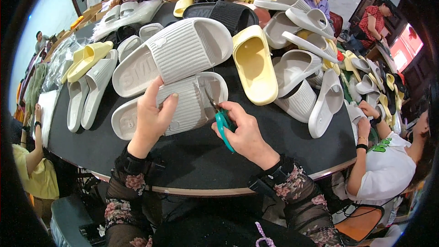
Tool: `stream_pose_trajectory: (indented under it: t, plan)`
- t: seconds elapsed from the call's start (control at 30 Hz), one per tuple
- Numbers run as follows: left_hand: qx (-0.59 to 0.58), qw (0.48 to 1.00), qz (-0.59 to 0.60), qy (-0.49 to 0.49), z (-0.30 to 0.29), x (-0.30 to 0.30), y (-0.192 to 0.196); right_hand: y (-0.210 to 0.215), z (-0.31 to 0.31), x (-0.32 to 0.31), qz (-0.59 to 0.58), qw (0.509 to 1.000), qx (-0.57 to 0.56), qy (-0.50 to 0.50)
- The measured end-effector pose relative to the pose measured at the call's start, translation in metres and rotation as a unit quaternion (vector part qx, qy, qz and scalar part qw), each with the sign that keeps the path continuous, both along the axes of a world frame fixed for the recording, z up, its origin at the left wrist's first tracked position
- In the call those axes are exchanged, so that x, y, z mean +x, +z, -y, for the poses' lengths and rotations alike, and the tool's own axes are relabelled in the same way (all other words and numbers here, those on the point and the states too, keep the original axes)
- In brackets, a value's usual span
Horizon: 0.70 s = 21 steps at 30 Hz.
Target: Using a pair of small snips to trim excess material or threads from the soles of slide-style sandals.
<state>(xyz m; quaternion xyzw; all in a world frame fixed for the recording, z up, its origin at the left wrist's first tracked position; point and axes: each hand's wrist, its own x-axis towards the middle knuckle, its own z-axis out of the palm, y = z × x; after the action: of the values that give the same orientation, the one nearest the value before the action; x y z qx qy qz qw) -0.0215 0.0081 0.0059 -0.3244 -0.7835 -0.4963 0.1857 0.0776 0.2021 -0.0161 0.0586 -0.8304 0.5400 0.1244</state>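
White slide sandal (173, 105) under left hand (153, 116)

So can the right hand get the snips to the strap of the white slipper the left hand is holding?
Probably yes: the right hand holds the green snips with their tips at the white slipper, steadied by the left hand; nothing lies between.

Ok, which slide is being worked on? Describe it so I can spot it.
On the round black table, look at the near edge. The white ribbed slide lies sideways under the left hand, the nearer of a stacked white pair, with the right hand's green snips at its strap.
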Motion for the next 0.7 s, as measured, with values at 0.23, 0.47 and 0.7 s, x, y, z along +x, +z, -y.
stream_pose_trajectory:
  t: [0.23, 0.47, 0.7]
  plan:
    - [-0.004, 0.998, 0.059, 0.002, 0.0008, 0.0022, 0.0016, -0.0057, -0.0009, -0.0053, -0.069, 0.994, -0.059, -0.067]
    - [-0.027, 0.999, -0.040, -0.017, -0.0003, -0.0014, -0.0051, -0.0043, -0.0045, -0.0038, -0.058, 0.994, -0.023, -0.087]
    - [-0.053, 0.998, -0.038, -0.023, -0.0020, 0.0003, -0.0043, 0.0013, -0.0067, -0.0024, -0.061, 0.994, -0.020, -0.091]
